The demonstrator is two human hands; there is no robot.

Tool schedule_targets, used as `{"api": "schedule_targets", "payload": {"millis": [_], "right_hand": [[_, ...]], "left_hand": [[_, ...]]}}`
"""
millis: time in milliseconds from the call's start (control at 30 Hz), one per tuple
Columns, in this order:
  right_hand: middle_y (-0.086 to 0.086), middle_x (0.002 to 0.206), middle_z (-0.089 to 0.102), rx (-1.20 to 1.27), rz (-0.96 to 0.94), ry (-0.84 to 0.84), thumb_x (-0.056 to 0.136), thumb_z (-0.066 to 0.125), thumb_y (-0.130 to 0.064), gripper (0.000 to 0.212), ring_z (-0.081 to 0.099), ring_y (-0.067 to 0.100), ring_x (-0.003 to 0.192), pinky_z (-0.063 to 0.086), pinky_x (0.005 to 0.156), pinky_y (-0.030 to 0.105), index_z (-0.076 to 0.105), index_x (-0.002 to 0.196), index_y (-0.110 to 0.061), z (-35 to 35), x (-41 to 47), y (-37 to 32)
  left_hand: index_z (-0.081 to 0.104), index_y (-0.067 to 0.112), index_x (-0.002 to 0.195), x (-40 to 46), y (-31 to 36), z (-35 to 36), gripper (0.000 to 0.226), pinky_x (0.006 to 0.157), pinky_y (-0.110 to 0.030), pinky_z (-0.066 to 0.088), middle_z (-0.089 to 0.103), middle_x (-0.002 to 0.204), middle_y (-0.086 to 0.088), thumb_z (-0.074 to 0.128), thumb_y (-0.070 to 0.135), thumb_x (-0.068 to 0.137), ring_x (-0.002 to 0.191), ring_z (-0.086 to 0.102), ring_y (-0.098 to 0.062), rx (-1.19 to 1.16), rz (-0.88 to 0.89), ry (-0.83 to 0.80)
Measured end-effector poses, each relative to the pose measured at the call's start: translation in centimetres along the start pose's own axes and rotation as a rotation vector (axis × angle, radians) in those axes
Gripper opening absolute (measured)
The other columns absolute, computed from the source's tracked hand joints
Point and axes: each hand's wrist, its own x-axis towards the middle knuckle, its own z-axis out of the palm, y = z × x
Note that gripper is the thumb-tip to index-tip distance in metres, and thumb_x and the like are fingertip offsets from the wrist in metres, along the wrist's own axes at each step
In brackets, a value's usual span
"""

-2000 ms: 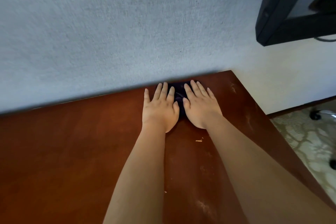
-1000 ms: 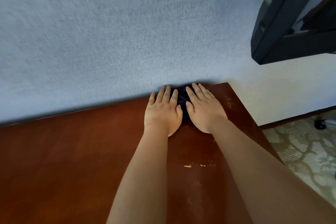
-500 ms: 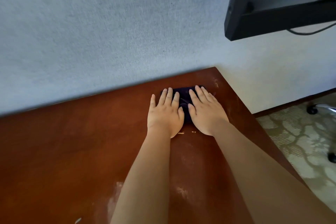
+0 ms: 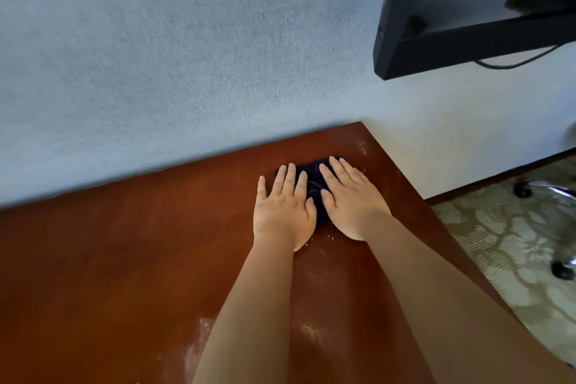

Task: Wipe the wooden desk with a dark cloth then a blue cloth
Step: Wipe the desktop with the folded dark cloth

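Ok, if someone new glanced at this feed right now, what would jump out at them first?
Two bare hands, left hand and right hand, pressed flat side by side on a dark cloth near the far right corner of the wooden desk. Next, the dusty pale smears on the desk nearer the camera, and the black-framed screen on the wall at upper right.

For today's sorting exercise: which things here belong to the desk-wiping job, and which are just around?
Job: dark cloth, wooden desk, left hand, right hand.

Around: black monitor, cable, chair base, patterned floor.
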Motion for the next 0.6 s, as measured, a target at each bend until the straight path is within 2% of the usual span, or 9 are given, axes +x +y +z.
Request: {"api": "schedule_targets", "payload": {"millis": [367,600], "right_hand": [[0.0,0.161,-0.008,-0.054,-0.023,0.005,0.103,0.011,-0.038,0.055,-0.011,0.012,0.147,-0.006,0.119,0.035,-0.002,0.153,-0.021,-1.3,8.1,3.9],[0.0,0.161,-0.006,-0.026,0.038,0.009,0.103,0.011,-0.038,0.055,-0.01,0.012,0.147,-0.007,0.119,0.038,-0.001,0.153,-0.021,-1.6,8.7,4.9]], "left_hand": [[-0.002,0.018,0.154,8.8,0.3,-1.2,0.057,0.12,-0.047,-0.005,-0.007,0.162,-0.004,0.012,0.037,0.102,0.148,-0.011,-0.018,0.01,-0.039,0.018],[-0.001,0.019,0.154,10.5,1.0,-1.4,0.057,0.119,-0.049,-0.004,-0.006,0.162,-0.004,0.012,0.038,0.102,0.149,-0.008,-0.017,0.016,-0.033,0.021]]}}
